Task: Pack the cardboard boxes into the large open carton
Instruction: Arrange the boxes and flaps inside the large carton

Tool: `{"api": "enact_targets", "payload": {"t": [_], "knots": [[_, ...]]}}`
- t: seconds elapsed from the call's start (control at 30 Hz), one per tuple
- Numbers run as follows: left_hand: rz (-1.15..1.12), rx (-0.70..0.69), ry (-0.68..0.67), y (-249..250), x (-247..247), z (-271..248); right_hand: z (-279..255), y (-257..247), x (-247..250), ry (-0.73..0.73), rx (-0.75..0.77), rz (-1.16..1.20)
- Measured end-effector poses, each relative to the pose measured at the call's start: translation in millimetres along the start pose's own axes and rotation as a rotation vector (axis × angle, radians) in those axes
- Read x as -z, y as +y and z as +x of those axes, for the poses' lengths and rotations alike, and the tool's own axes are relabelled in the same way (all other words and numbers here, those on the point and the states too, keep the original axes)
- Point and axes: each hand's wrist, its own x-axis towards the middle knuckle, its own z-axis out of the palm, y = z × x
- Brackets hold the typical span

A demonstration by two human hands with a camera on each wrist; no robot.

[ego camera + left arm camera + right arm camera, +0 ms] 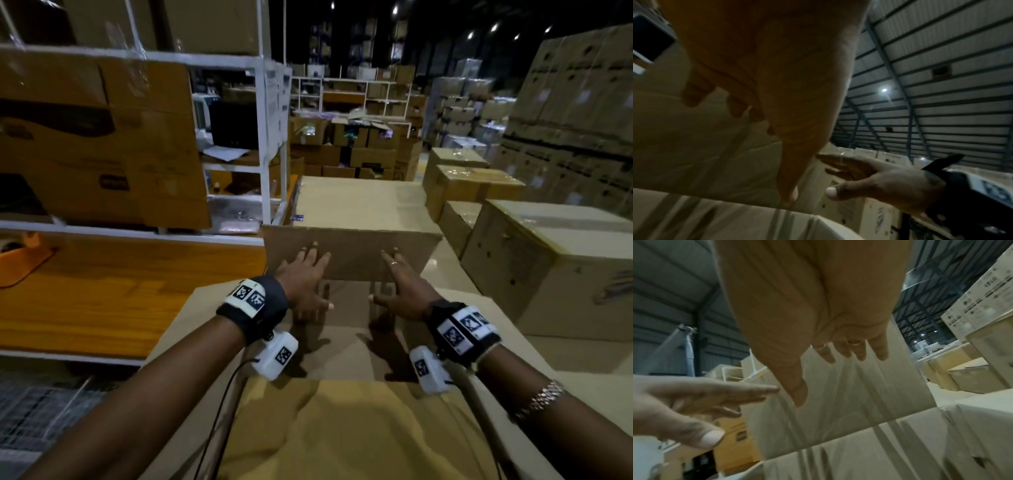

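a: where does it stand, biggest thing first?

b: the large open carton [219,329] sits right in front of me, near flaps splayed out. its far flap [346,255] stands upright, and both my hands lie on its near face. i see no cardboard boxes inside from the head view; the sealed boxes [548,260] wait on the floor to the right, well apart from the carton.

a: so which step?

b: i judge it as readying the carton, pushing that far flap back so the mouth is open. packing looks not yet begun.

a: and your hands?

b: my left hand [303,274] is spread flat, fingers straight against the flap. my right hand [399,287] is the same, fingers extended, gripping nothing.

a: next move?

b: fold the flap outward evenly with both palms, then turn right for a box.

a: anything the wrist views add?

b: the left wrist view shows the right hand's thumb off the cardboard. the right wrist view shows rings [823,346] from the palm side and printed boxes [978,305] stacked far right.
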Motion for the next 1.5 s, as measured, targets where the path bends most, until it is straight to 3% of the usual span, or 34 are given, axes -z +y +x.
{"api": "enact_targets", "payload": {"t": [0.13, 0.47, 0.7, 0.9, 1.07, 1.17, 1.3, 1.37, 1.5], "knots": [[0.029, 0.011, 0.048, -16.3, -12.2, 43.3, 43.0, 7.9, -16.9, 0.040, 0.004, 0.009], [0.049, 0.081, -0.083, -48.0, -88.3, 115.4, 116.8, 46.8, -96.2, -0.102, -0.070, -0.140], [-0.079, 0.075, 0.159, -53.8, -104.8, 125.6, 120.9, 67.7, -113.7, 0.124, 0.089, -0.145], [-0.129, 0.099, 0.224, -50.6, -103.2, 121.0, 122.4, 61.0, -105.7, 0.126, 0.067, -0.221], [-0.142, 0.059, 0.113, -50.6, -80.7, 109.3, 125.2, 63.4, -89.6, -0.114, 0.053, -0.237], [-0.057, -0.047, 0.162, -40.9, -65.1, 92.2, 119.4, 59.8, -69.4, -0.172, 0.118, -0.280], [0.124, -0.106, 0.057, -20.0, -43.2, 54.0, 76.5, 27.8, -30.6, -0.126, 0.190, -0.069], [0.203, -0.162, 0.010, -12.6, -37.1, 29.7, 51.6, 16.8, -15.8, -0.161, 0.276, -0.077], [0.151, -0.163, -0.086, -7.1, -38.3, -23.2, -11.9, -2.2, 3.0, -0.256, 0.250, -0.135]]}}
